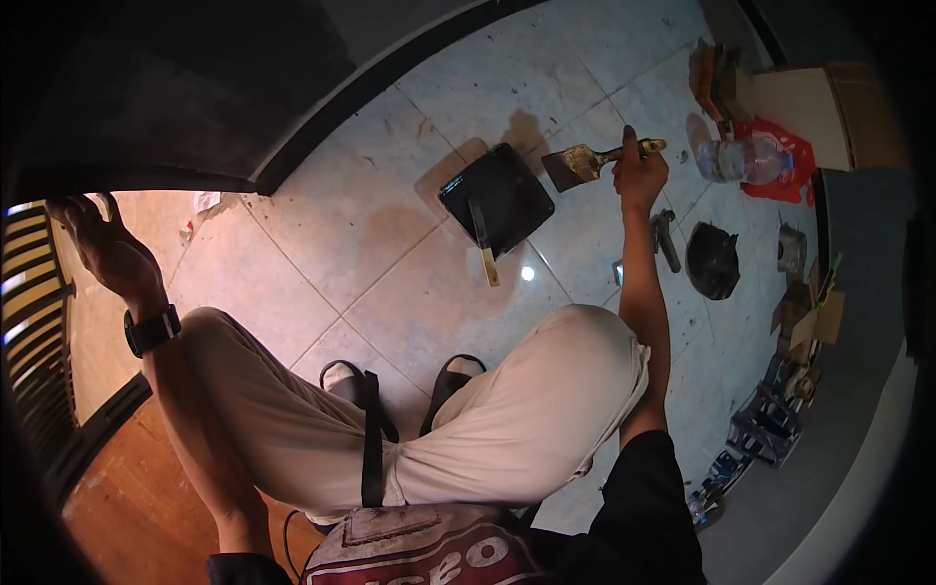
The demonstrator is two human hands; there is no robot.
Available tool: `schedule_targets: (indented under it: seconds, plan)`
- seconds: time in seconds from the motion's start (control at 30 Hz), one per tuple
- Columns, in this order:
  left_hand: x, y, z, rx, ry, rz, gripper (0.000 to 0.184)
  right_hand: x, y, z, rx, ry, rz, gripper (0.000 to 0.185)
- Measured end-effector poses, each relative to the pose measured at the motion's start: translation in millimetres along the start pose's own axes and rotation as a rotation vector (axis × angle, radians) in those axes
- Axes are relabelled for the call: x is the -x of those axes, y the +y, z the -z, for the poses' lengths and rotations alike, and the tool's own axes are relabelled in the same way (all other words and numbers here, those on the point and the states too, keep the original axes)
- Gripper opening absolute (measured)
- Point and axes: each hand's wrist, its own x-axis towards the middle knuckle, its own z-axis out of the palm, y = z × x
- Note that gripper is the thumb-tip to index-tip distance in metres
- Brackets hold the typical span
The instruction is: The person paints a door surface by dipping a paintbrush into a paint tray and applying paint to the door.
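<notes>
My right hand (pixel 641 177) is closed around the handle of a wide paintbrush (pixel 575 167). Its flat bristles are dark, with pale smears near the ferrule, and they point left over the tiled floor. Just left of the brush, a square black tray (pixel 512 210) stands on the tiles. Across its near side leans a flat stick or scraper (pixel 487 255) with a light handle end. My left hand (pixel 105 249), with a dark watch at the wrist, is raised at the far left. Its fingers are apart and hold nothing visible, near the lower edge of a dark panel (pixel 195 107).
A clear plastic bottle (pixel 746 160) lies by a red plastic bag (pixel 790 156) at right. Nearer are a hammer-like tool (pixel 667 241) and a crumpled black piece (pixel 713 260). Boxes and tools line the right wall. A slatted rack (pixel 34 312) stands at left.
</notes>
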Motion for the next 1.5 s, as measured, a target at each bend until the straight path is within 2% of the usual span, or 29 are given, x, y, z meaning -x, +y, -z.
schedule_targets:
  seconds: [0.07,0.1,0.2,0.23,0.27,0.33,0.37,0.4,0.43,0.47,0.5,0.57,0.63,0.73,0.83,0.87,0.9,1.03,1.1,1.27,1.3,1.37,1.47,1.5]
  plan:
    - [10.8,-7.3,-4.9,0.018,0.029,0.004,0.063,5.1,-9.2,20.0,0.006,0.019,-0.035,0.035]
    - [-7.0,3.9,5.3,-0.013,0.019,-0.052,0.063,17.4,-8.8,-2.8,-0.055,0.003,-0.047,0.035]
    - [-3.2,-7.6,7.0,0.029,-0.012,-0.093,0.063,34.3,-24.8,13.3,-0.199,-0.030,-0.086,0.033]
    - [-1.5,-1.8,6.4,-0.020,-0.060,-0.189,0.062,40.3,-23.7,18.4,-0.290,-0.016,-0.114,0.032]
    - [-1.3,3.0,8.0,-0.041,-0.045,-0.147,0.061,44.9,-21.2,28.0,-0.382,-0.018,-0.175,0.032]
    - [8.3,-3.3,12.2,-0.220,-0.084,-0.249,0.054,44.2,-24.7,51.7,-0.649,-0.007,-0.246,0.028]
    - [15.4,11.6,-1.7,-0.019,-0.004,-0.101,0.052,42.4,-28.3,66.7,-0.698,-0.085,-0.231,0.027]
    - [15.7,-5.7,7.7,-0.133,-0.020,-0.177,0.053,48.4,-46.8,67.6,-0.771,-0.100,-0.204,0.025]
    - [1.7,3.4,3.1,-0.037,0.044,-0.183,0.053,54.6,-67.3,61.8,-0.818,-0.178,-0.086,0.025]
    - [-2.9,2.7,3.3,-0.076,0.067,-0.189,0.053,69.9,-107.7,51.7,-0.812,-0.142,-0.057,0.024]
    - [-1.3,0.2,10.1,-0.055,-0.022,-0.113,0.056,85.8,-137.3,43.8,-0.802,-0.135,0.000,0.023]
    - [-5.5,5.6,15.5,0.073,-0.017,-0.068,0.055,116.4,-180.2,26.3,-0.848,-0.210,0.092,0.023]
    - [-5.3,13.1,23.4,0.049,0.037,-0.036,0.051,158.3,-225.5,2.9,-0.916,-0.250,0.139,0.027]
    - [-3.3,15.0,32.7,-0.037,-0.016,-0.011,0.049,205.7,-263.8,-36.7,-1.072,-0.337,0.181,0.033]
    - [-6.9,24.7,35.7,-0.071,-0.045,-0.026,0.052,259.7,-333.1,-61.2,-1.052,-0.347,0.294,0.025]
    - [-7.5,34.1,36.2,0.038,-0.059,0.093,0.055,270.2,-349.9,-67.6,-1.053,-0.344,0.358,0.025]
    - [-10.4,31.9,37.1,0.008,-0.040,0.002,0.057,280.2,-365.5,-71.4,-1.048,-0.342,0.413,0.026]
    - [-16.4,31.5,48.2,-0.057,-0.062,-0.067,0.056,299.2,-412.9,-70.4,-1.044,-0.324,0.534,0.023]
    - [-20.0,37.6,52.1,-0.071,-0.069,-0.073,0.055,304.0,-428.3,-62.6,-1.149,-0.457,0.517,0.021]
    - [-28.4,57.3,55.1,-0.096,-0.082,-0.072,0.050,300.8,-454.0,-55.6,-1.090,-0.436,0.613,0.043]
    - [-29.1,63.3,57.9,-0.098,-0.094,-0.048,0.049,298.6,-455.4,-55.9,-1.085,-0.442,0.583,0.043]
    - [-29.1,64.0,55.9,-0.141,-0.100,-0.018,0.048,291.0,-462.5,-56.0,-1.185,-0.435,0.691,0.043]
    - [-19.3,83.3,64.1,-0.295,-0.197,0.110,0.048,300.0,-485.3,-44.1,-1.130,-0.417,0.565,0.047]
    - [-11.8,83.5,67.5,-0.261,-0.219,0.175,0.049,303.2,-495.6,-38.4,-1.068,-0.420,0.529,0.048]
